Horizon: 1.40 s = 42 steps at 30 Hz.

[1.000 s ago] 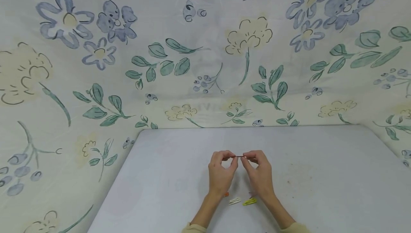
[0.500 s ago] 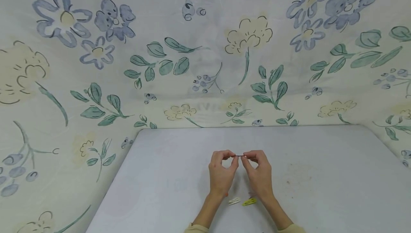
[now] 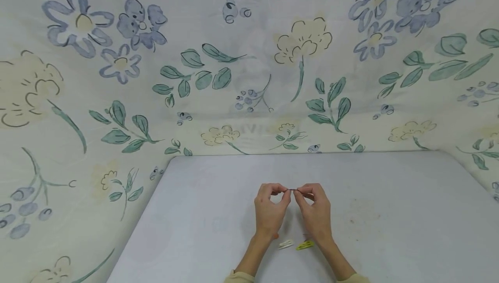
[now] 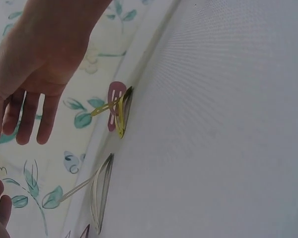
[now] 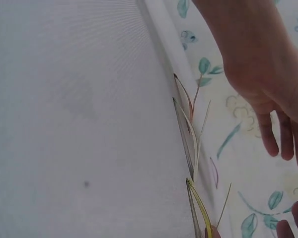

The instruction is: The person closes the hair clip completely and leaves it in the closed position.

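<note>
The left hand (image 3: 270, 213) pinches one end of a thin dark strip (image 3: 293, 190) bridging both hands; an orange clip (image 3: 276, 235), mostly hidden by that arm, a white clip (image 3: 286, 244) and a yellow clip (image 3: 305, 245) lie on the table (image 3: 202, 213); the right hand (image 3: 316, 213) pinches the strip's other end.

Left fingers (image 3: 276, 187), right fingers (image 3: 308, 187) pinching dark strip (image 3: 293, 190), white table (image 3: 202, 218).
</note>
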Tool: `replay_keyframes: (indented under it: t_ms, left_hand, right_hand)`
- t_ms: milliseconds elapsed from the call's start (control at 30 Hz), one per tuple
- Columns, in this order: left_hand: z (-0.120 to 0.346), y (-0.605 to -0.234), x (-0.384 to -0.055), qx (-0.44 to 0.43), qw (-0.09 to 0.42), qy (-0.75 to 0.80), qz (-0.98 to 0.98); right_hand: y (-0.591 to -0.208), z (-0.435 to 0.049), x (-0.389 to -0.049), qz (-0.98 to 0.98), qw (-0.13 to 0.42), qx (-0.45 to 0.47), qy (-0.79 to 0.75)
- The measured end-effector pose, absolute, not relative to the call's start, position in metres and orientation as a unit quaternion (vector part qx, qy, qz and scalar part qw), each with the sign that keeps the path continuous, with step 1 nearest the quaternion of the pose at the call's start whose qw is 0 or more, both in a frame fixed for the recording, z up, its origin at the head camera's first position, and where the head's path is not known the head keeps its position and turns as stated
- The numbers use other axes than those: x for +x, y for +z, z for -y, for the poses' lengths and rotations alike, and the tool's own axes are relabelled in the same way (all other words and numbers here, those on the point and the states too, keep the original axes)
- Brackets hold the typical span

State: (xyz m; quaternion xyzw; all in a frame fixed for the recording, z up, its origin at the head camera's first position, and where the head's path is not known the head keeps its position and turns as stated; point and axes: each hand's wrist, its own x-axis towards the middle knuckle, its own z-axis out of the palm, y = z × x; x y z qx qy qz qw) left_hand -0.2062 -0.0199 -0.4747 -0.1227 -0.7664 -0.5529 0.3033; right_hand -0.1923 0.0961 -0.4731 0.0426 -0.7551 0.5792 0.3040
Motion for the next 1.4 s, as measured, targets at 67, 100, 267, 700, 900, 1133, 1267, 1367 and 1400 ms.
replay_keyframes:
  t_ms: [67, 100, 267, 700, 900, 1133, 1267, 1367, 1400]
  left_hand:
    - [0.02, -0.474, -0.206, -0.123, 0.3, -0.556, 0.765]
    - [0.019, -0.474, -0.206, -0.124, 0.297, -0.559, 0.765]
    - [0.02, -0.473, -0.206, -0.129, 0.28, -0.568, 0.763]
    - [0.023, -0.472, -0.206, -0.126, 0.237, -0.599, 0.754]
    - [0.028, -0.471, -0.207, -0.12, 0.21, -0.6, 0.763]
    - [0.033, -0.47, -0.211, -0.121, 0.197, -0.588, 0.775]
    - [0.034, -0.471, -0.213, -0.123, 0.195, -0.584, 0.778]
    - [0.034, -0.472, -0.213, -0.125, 0.196, -0.583, 0.778]
    - [0.034, -0.472, -0.213, -0.127, 0.198, -0.583, 0.778]
  right_hand:
    - [-0.472, -0.096, -0.192, 0.749, 0.306, 0.045, 0.585]
    - [-0.472, -0.096, -0.192, 0.748, 0.306, 0.043, 0.588]
    - [-0.472, -0.097, -0.191, 0.756, 0.289, 0.023, 0.587]
    - [-0.474, -0.1, -0.192, 0.771, 0.259, 0.019, 0.581]
    - [-0.473, -0.101, -0.193, 0.772, 0.26, 0.029, 0.579]
    - [-0.474, -0.101, -0.194, 0.784, 0.25, 0.03, 0.568]
    - [-0.473, -0.102, -0.194, 0.792, 0.244, 0.033, 0.559]
    - [-0.472, -0.102, -0.193, 0.794, 0.238, 0.034, 0.558]
    - [-0.472, -0.102, -0.193, 0.794, 0.237, 0.034, 0.558]
